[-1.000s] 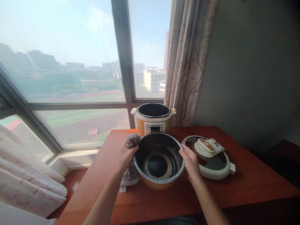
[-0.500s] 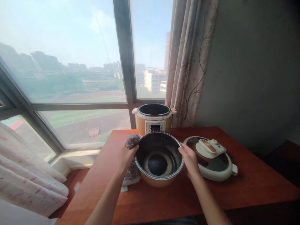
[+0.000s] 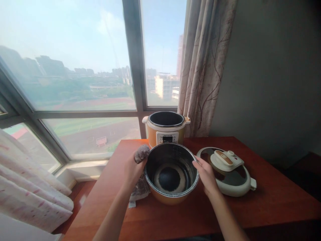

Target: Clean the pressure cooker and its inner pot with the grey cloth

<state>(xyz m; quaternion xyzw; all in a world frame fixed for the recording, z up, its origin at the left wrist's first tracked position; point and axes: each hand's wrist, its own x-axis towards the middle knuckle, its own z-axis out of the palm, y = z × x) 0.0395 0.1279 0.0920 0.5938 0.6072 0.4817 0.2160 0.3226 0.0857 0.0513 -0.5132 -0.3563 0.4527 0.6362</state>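
Note:
An inner pot (image 3: 173,199) with a dark inside and an orange outside is tilted towards me over the table. My left hand (image 3: 135,169) is closed around a grey-brown cloth (image 3: 141,153) and grips the pot's left rim. The cloth's lower part hangs beside the pot, with a small white tag at its end. On the right rim, the fingers of my right hand (image 3: 204,172) pinch the pot. Just behind stands an orange and white electric pressure cooker (image 3: 151,135), uncovered, its control panel partly hidden by the pot.
The cooker's lid (image 3: 234,190), with a pale rim and a brown-topped handle, lies on the right of the reddish wooden table (image 3: 271,201). Behind the table are a window (image 3: 85,113) and a patterned curtain (image 3: 200,67); another curtain (image 3: 30,187) hangs at left.
The view has shifted slightly. The pot and both hands appear marginally lower and to the right, with the same grip.

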